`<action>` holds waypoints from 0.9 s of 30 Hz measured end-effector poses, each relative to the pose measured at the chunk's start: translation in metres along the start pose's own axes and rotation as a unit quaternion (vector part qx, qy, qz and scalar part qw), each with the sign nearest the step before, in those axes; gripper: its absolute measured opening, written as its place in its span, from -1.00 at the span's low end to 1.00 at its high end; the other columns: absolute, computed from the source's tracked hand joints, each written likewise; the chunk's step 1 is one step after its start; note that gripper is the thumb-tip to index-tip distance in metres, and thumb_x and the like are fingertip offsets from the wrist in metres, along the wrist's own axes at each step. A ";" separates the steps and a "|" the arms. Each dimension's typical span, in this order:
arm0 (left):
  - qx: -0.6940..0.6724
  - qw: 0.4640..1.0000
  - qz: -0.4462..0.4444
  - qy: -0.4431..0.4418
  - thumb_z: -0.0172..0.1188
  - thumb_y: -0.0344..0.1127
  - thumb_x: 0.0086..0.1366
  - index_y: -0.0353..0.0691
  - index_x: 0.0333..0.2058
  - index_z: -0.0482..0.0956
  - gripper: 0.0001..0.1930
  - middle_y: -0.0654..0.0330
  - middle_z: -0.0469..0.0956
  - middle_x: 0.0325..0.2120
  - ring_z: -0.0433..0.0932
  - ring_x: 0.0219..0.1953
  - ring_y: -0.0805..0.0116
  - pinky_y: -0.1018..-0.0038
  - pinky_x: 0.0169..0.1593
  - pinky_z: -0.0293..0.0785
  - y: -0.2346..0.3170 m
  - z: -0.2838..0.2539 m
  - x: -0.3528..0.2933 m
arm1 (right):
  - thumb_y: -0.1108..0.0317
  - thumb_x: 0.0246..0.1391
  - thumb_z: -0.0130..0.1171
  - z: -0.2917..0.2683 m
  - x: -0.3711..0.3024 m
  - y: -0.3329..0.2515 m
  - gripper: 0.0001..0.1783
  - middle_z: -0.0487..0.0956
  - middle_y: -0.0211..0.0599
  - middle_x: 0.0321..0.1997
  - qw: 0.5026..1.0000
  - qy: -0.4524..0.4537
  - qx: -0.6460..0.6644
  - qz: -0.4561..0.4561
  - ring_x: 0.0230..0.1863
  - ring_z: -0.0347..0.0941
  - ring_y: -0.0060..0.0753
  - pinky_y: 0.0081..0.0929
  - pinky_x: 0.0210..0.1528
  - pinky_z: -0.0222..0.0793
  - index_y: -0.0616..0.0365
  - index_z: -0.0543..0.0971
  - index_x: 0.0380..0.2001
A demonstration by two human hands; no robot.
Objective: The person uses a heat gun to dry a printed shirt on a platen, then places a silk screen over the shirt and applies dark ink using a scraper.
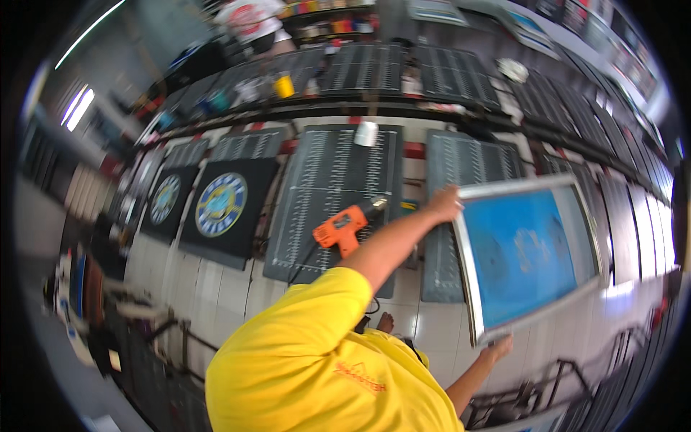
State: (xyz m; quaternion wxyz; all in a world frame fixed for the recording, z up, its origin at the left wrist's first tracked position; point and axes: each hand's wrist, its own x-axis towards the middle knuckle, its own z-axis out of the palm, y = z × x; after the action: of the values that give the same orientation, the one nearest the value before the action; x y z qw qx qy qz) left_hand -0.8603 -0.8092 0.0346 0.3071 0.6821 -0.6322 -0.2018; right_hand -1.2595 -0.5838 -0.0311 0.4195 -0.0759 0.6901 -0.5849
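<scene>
A silk screen printing frame (520,252), with blue mesh in a pale metal border, is held tilted at the right, above the row of boards. My left hand (448,204) is closed on its upper left corner, the arm stretched across my front. At the lower edge of the frame is my right hand (497,348), its fingers curled against the border and partly hidden by it. An orange heat gun (341,227) lies on the grey printing board (295,252) left of my left forearm, its cord trailing toward me.
Two black fabric pieces with round prints (222,204) lie on boards at the left. A white cup (367,134) stands at the far end of the middle board. Beyond a dark rail are more boards, a yellow container (284,86), and a person in a white shirt (252,20).
</scene>
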 end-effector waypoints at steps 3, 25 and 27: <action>0.067 0.998 0.006 0.016 0.23 -0.21 0.25 -0.38 0.15 0.37 -0.44 -0.14 0.41 0.14 0.38 0.22 -0.09 0.14 0.30 0.29 -0.017 0.002 0.000 | 0.16 0.38 -0.13 0.021 -0.008 -0.005 -0.42 0.37 0.13 0.29 0.999 -0.014 0.013 -0.034 0.22 0.38 0.03 -0.10 0.31 0.31 0.51 0.36 0.20; -0.071 0.993 -0.027 -0.093 0.22 -0.03 0.29 -0.53 -0.09 0.56 -0.46 -0.32 0.39 0.06 0.38 0.17 -0.22 0.08 0.25 0.33 0.095 -0.086 -0.057 | 0.12 0.34 -0.16 -0.053 -0.055 -0.037 -0.45 0.57 0.12 0.04 0.825 0.158 -0.449 -0.304 0.02 0.51 -0.04 -0.15 0.12 0.40 0.45 0.55 0.00; -0.120 0.992 -0.009 -0.040 0.20 -0.03 0.31 -0.51 -0.12 0.55 -0.49 -0.26 0.42 -0.01 0.42 0.11 -0.18 0.08 0.21 0.35 0.092 -0.098 -0.077 | 0.12 0.34 -0.16 -0.039 -0.086 -0.054 -0.45 0.57 0.11 0.05 0.836 0.161 -0.392 -0.349 0.02 0.50 -0.05 -0.15 0.12 0.40 0.44 0.54 0.01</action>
State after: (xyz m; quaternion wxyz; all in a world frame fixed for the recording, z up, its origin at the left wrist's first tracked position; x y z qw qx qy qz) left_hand -0.8726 -0.7184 0.1594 0.3595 0.6371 -0.6093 -0.3061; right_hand -1.2517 -0.5196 0.0567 0.0058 -0.3748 0.8469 -0.3771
